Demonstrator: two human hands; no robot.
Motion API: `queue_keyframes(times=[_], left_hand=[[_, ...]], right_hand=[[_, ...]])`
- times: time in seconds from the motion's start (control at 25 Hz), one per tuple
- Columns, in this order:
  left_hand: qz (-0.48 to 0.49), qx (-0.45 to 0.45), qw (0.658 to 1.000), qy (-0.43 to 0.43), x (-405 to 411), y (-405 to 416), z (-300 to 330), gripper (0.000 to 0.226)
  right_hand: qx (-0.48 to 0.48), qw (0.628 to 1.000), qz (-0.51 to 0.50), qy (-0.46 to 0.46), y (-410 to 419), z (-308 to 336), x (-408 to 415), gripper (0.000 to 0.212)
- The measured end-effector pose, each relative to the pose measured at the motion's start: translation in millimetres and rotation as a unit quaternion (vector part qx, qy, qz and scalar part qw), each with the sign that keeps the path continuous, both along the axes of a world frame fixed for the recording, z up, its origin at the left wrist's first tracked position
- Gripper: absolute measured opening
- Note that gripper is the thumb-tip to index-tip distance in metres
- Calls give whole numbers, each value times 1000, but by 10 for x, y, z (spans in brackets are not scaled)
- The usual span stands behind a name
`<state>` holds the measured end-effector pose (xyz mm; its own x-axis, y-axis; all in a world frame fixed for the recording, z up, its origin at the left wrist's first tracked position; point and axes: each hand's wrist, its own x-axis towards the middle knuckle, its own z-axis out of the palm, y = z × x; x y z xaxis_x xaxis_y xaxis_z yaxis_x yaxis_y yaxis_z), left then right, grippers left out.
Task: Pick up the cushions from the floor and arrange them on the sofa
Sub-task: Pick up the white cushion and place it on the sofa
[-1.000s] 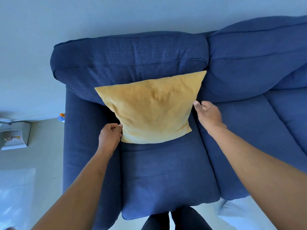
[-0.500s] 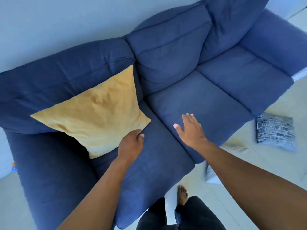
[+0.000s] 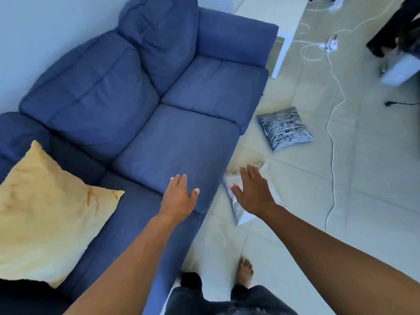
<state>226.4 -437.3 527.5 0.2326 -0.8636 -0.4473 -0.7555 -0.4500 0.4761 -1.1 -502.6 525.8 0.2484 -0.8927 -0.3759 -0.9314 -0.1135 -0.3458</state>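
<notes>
This is a living room in somebody's home: a blue three-seat fabric sofa [image 3: 159, 105] stands against a plain pale wall [image 3: 45, 30], with a yellow cushion [image 3: 45, 212] propped at its near end. The floor [image 3: 375, 189] is large pale tiles, and on it lie a black-and-white patterned cushion [image 3: 285, 128] and a pale grey cushion [image 3: 243, 210], both close to the sofa's front edge. A white table [image 3: 284, 23] sits just past the far armrest, white cables [image 3: 333, 123] trail loose over the tiles, and the person here stands barefoot [image 3: 245, 270].
</notes>
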Motion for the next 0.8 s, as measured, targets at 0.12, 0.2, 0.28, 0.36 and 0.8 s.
queue_keyframes(times=[0.12, 0.2, 0.28, 0.36, 0.8], left_hand=[[-33, 8, 999, -1, -622, -165, -27, 79], [-61, 24, 998, -7, -886, -249, -88, 81], [-87, 45, 995, -15, -1055, -378, -165, 82], [-111, 67, 991, -19, -1158, -591, -245, 82], [-136, 123, 983, 11, -1724, -2209, -938, 64]], right_hand=[[18, 1000, -12, 5, 70, -54, -639, 73], [32, 999, -27, 6, 47, -121, -930, 75], [43, 998, -47, 8, -35, -219, -1130, 76], [53, 996, -69, 3, -173, -309, -1251, 77], [97, 981, -166, -6, -1525, -1037, -1815, 77]])
